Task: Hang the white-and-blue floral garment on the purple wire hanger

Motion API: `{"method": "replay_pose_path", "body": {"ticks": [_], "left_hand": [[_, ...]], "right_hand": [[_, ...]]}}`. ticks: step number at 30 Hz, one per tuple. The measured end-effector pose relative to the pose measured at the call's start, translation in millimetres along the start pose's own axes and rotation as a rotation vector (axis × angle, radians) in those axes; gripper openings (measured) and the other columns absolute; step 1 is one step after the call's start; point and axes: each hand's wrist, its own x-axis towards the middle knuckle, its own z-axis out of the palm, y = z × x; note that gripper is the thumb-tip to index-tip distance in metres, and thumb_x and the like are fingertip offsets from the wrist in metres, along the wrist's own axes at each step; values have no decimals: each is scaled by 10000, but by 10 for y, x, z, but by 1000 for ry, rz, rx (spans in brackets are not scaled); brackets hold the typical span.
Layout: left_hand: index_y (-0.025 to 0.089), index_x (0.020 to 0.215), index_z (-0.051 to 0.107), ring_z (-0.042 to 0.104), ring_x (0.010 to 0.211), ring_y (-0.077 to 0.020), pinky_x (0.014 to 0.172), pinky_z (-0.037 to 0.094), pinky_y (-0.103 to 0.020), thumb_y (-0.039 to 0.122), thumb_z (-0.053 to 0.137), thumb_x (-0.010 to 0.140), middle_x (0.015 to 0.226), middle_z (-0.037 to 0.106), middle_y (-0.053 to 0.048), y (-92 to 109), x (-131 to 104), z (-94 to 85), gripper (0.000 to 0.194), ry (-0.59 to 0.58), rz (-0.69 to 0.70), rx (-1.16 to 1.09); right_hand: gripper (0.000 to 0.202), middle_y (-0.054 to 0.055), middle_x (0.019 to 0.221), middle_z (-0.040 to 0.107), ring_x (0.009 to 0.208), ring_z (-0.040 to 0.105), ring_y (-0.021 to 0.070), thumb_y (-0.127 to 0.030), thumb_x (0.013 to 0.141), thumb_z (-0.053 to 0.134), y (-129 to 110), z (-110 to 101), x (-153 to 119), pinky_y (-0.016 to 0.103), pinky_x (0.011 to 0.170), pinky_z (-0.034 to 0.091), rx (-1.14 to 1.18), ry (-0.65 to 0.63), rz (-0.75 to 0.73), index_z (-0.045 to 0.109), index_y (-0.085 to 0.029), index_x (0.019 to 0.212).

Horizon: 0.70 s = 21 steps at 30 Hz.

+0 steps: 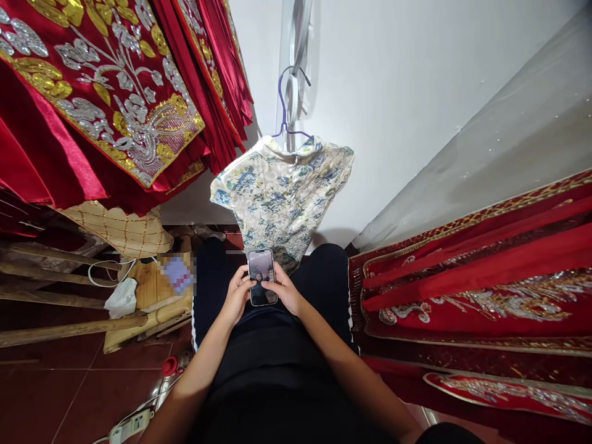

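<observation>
A smartphone (262, 271) is held upright over my lap, its lit screen facing me. My left hand (239, 293) grips its left edge, and my right hand (285, 291) grips the right edge. Both thumbs rest on or just above the lower half of the screen; the fingers behind the phone are hidden. Just beyond the phone, a short-sleeved floral dress (282, 197) in cream, blue and yellow hangs from a purple hanger (282, 102). Its lower part drops between my knees, partly hidden by the phone.
Red embroidered garments hang at upper left (115, 80), and more red embroidered cloth (462, 302) spreads on the right. A wooden stool (147, 285) with a white crumpled bag (121, 298) stands at left. A power strip (132, 427) lies on the tiled floor (55, 401).
</observation>
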Motion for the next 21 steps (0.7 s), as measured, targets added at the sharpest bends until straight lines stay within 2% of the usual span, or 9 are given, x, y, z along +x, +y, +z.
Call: {"method": "replay_pose_path", "body": {"ticks": [21], "left_hand": [[194,1077,602,694,741,-158,672,549,-242,223,736,747,933,731,-36,1,2,-3,357,-11,-9,8]], "right_hand": [[510,5,1148,674,1062,630,207,-239,746,759,-8,-5,5,348,1005,434,-26,18,12,564,-288,1215]]}}
